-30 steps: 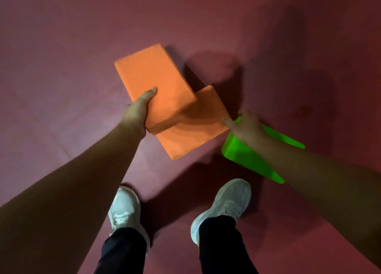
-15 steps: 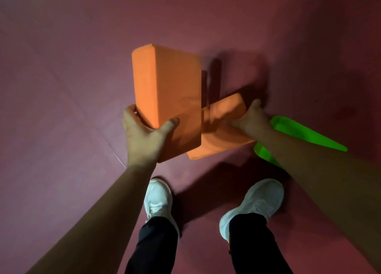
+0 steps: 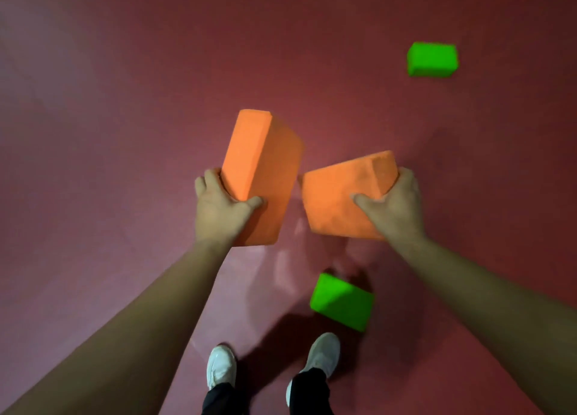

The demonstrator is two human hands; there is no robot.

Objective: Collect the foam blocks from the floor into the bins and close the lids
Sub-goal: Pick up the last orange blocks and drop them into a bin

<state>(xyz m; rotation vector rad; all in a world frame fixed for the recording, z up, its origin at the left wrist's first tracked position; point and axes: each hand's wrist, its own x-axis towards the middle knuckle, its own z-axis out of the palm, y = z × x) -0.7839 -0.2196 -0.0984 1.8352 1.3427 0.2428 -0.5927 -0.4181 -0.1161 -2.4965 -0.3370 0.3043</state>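
Note:
My left hand grips the near end of an orange foam block, which stands up off the floor. A second orange foam block is held up in my right hand, thumb on its top face and fingers round its far end. The two blocks are close together but apart. A green foam block lies on the red floor just beyond my right shoe. Another green foam block lies farther off at the upper right. No bin shows.
Red floor mat fills the view. My white shoes stand at the bottom centre, close to the near green block.
Both orange blocks have been lifted off the floor and pulled apart. The view rose, so the green block by my feet looks smaller and a far green block came into view.

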